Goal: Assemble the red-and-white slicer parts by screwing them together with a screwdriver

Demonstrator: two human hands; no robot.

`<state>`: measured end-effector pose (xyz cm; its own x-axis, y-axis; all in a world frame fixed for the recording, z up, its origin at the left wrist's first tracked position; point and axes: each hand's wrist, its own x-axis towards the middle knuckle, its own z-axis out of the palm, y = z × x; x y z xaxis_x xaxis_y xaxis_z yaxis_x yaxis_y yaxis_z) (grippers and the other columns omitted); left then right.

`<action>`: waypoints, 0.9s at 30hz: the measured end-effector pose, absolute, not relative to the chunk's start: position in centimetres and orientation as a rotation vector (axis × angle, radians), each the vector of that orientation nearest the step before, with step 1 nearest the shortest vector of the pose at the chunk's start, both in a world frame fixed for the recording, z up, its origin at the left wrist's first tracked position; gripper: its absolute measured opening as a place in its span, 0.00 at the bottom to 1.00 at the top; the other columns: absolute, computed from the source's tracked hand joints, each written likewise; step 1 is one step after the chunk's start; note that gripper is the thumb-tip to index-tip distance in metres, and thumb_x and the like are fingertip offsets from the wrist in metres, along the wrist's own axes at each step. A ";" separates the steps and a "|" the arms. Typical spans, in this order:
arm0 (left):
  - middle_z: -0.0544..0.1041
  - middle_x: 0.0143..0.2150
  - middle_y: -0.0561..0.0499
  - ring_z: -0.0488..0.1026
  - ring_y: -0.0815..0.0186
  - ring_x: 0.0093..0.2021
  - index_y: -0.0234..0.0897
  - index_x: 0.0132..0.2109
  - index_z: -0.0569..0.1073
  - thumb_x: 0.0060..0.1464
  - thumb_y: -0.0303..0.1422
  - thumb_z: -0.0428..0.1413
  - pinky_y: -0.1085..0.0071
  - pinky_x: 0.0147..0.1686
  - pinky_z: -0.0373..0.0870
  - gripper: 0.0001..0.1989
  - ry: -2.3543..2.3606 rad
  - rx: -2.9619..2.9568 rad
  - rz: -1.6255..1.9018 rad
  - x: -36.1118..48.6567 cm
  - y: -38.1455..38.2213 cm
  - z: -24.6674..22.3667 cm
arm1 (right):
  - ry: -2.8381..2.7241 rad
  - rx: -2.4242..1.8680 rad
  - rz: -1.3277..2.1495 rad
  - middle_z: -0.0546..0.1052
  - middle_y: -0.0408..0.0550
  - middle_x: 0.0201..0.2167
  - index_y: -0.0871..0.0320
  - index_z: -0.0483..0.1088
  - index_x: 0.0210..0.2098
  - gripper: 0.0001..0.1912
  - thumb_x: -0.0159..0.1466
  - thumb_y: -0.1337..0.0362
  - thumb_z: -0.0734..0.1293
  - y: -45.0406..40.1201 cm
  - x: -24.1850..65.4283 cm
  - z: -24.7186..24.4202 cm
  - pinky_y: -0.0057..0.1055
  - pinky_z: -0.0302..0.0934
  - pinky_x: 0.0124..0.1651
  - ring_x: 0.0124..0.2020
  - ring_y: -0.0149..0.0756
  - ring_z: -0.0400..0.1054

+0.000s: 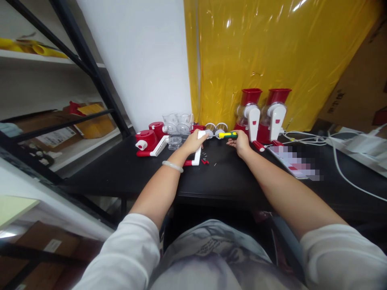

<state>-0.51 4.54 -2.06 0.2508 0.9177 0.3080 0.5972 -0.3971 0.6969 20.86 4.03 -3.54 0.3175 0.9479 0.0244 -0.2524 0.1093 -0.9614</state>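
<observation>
Fingers of the right hand [241,143] close around a green-and-yellow-handled screwdriver [228,135], outer ones loosely curled; the left hand [194,142] grips a white angular plastic crank [197,155] over the black tabletop [232,173]. Screwdriver work at the crank's upper end appears underway; tip contact is unclear. The next move calls for steady alignment. Small screw-like metal pieces [204,156] lie nearby.

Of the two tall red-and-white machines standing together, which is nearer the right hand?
The left machine of that pair: it stands just beyond the right hand, while the other machine is farther right.
</observation>
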 end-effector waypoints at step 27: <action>0.74 0.23 0.52 0.75 0.61 0.26 0.37 0.45 0.66 0.58 0.52 0.51 0.66 0.33 0.67 0.22 1.358 2.133 1.019 -0.5 4.7 -2.1 | -0.718 -0.984 1.129 0.63 0.35 0.12 0.55 0.61 0.32 0.06 0.64 0.61 0.57 5.2 21.1 -4.7 0.22 0.56 0.18 0.12 0.27 0.58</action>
